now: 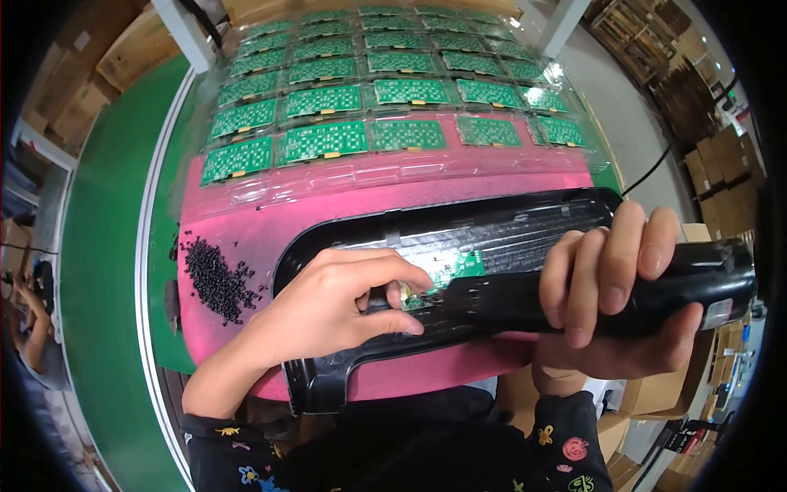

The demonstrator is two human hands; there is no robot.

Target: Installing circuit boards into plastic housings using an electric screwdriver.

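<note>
A long black plastic housing (336, 230) lies across the pink mat in front of me, its hollow side up. Inside it sits a green circuit board (467, 264), partly covered by my hands. My right hand (611, 283) is wrapped round a thick black power screwdriver (508, 299), held nearly level. Its narrow end points left, to the board. My left hand (344, 295) reaches over the housing from the left. Its thumb and forefinger are apart on either side of the screwdriver's tip, close to the board. The exact contact at the tip is hidden.
A heap of small black screws (215, 279) lies on the pink mat (197, 328) at left. Beyond the housing, clear plastic trays (344, 174) hold rows of green circuit boards (324, 143). Cardboard boxes (721, 168) stand at right. Another person's arm (34, 316) shows far left.
</note>
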